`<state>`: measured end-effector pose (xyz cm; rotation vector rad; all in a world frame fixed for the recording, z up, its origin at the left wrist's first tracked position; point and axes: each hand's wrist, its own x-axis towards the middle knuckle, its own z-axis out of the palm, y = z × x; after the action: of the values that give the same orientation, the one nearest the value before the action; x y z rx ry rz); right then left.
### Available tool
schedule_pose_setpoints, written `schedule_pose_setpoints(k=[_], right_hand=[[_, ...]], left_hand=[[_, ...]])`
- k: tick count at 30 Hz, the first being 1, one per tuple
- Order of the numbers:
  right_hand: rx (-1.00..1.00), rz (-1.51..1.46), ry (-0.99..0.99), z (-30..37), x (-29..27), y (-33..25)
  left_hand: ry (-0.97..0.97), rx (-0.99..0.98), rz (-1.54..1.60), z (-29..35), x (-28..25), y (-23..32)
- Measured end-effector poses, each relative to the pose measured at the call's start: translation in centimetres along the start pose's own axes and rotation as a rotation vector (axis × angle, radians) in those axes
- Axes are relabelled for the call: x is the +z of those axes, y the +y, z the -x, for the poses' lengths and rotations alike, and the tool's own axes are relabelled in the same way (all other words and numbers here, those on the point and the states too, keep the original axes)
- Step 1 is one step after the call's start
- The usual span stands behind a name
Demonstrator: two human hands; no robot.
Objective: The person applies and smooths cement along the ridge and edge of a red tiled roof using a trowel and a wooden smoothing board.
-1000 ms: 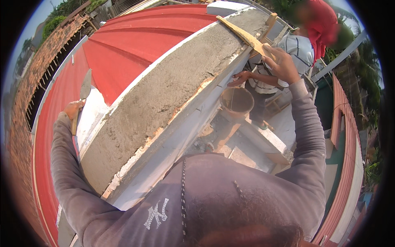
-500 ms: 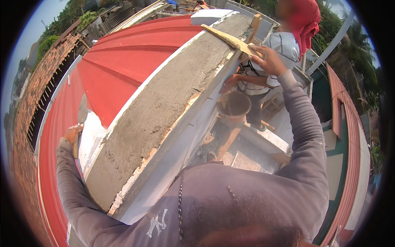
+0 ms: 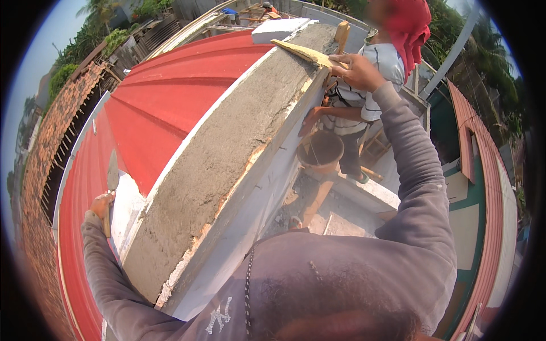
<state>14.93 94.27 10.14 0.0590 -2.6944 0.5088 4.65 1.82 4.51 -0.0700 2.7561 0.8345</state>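
Yellowish wood makes up your strip [image 3: 302,52], which lies crosswise over the far part of the grey mortar band [image 3: 219,136], its tip by the white inner edge [image 3: 196,116] and its near end out past the rough outer edge. Your right hand [image 3: 361,71] has its fingers clamped on that near end. With such a one-ended grip, the far tip probably lifts easily, so it seems best to hold your wrist level and let both edges guide the wood. Press lightly and evenly; a heavy hand would likely gouge the surface (it already looks pitted in places). Take extra care along the outer edge, where the mortar looks ragged and might crumble if the strip catches.

Well off to the left, your left hand [image 3: 102,204] has its fingers closed around the handle of a trowel [image 3: 113,170], blade pointing away over the red roof [image 3: 170,96]. It looks handy for patching hollows. Mind the wooden stake [image 3: 342,35] just beyond the strip, and the co-worker [image 3: 387,62] close by your right hand, above the bucket [image 3: 320,152]; a wide swing could bump either.
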Motion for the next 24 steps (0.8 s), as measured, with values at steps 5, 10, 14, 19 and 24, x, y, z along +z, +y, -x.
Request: schedule_pose_setpoints(k=[5, 10, 14, 19, 24], right_hand=[[0.141, 0.054, 0.029, -1.6, -0.5, 4.1], [0.111, 0.033, 0.029, -2.7, -0.9, 5.6], [0.128, 0.073, 0.063, -2.0, -1.8, 4.8], [0.188, 0.126, 0.076, -4.0, -1.2, 5.4], [0.278, 0.217, -0.028, -7.0, -1.4, 5.3]], left_hand=[[0.013, 0.007, 0.043, -1.2, 0.8, 1.1], [0.046, -0.016, 0.087, -1.5, 0.1, -1.6], [-0.020, -0.002, -0.035, -1.6, 0.4, 0.3], [0.027, 0.005, -0.029, -1.7, -0.5, -2.1], [0.039, 0.141, -0.243, -2.0, -0.1, -1.7]])
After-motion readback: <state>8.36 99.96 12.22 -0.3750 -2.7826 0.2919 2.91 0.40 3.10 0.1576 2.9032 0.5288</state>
